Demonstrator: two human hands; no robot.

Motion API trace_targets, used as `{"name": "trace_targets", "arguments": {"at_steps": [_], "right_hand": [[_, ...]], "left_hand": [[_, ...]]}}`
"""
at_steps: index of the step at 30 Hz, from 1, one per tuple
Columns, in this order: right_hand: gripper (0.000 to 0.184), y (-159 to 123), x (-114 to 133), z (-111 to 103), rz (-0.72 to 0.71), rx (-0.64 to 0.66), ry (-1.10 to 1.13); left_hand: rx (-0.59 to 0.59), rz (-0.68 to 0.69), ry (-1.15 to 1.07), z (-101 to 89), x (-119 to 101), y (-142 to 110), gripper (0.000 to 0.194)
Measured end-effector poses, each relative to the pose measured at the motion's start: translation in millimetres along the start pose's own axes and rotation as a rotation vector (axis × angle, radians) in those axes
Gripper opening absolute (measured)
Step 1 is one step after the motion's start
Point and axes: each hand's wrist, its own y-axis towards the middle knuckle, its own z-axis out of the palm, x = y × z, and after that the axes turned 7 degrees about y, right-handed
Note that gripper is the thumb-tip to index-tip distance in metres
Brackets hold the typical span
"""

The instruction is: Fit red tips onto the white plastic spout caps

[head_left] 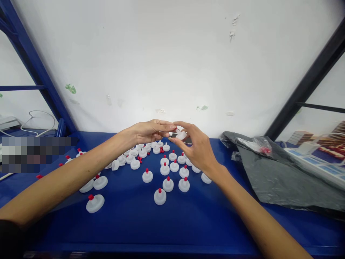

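Note:
Above the far part of the table, my two hands meet around a white nozzle lid. My right hand (pixel 194 145) has its fingers and thumb closed around the white nozzle lid (pixel 181 135), which is tilted on its side with its narrow tip towards the left. My left hand (pixel 151 131) is closed in a pinch, with a small red cap (pixel 176 128) at its fingertips beside the lid. Below my hands stand several white lids with red caps on their nozzles, among them a capped lid (pixel 160 197). Fingers partly hide the held pieces.
Uncapped white lids (pixel 135 164) and loose red caps (pixel 161 149) lie in the middle of the blue table (pixel 129 230). More capped lids (pixel 95 204) stand at left. A grey plastic bag (pixel 285 180) and a white power strip (pixel 318 165) lie right. A white wall rises behind.

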Motion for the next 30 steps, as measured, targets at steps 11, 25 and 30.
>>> {"name": "trace_targets", "arguments": {"at_steps": [11, 25, 30], "right_hand": [[0.032, 0.6, 4.3, -2.8, 0.005, -0.026, 0.089], [0.037, 3.3, -2.1, -3.5, -0.022, -0.011, 0.138], [0.045, 6.2, -18.3, -11.6, 0.12, -0.055, 0.066]], "left_hand": [[0.041, -0.024, -0.148, 2.9, 5.5, 3.6, 0.016], [0.098, -0.093, -0.301, 13.1, 11.7, 5.6, 0.039], [-0.141, -0.079, -0.251, 13.6, 5.2, 4.6, 0.032]]}}
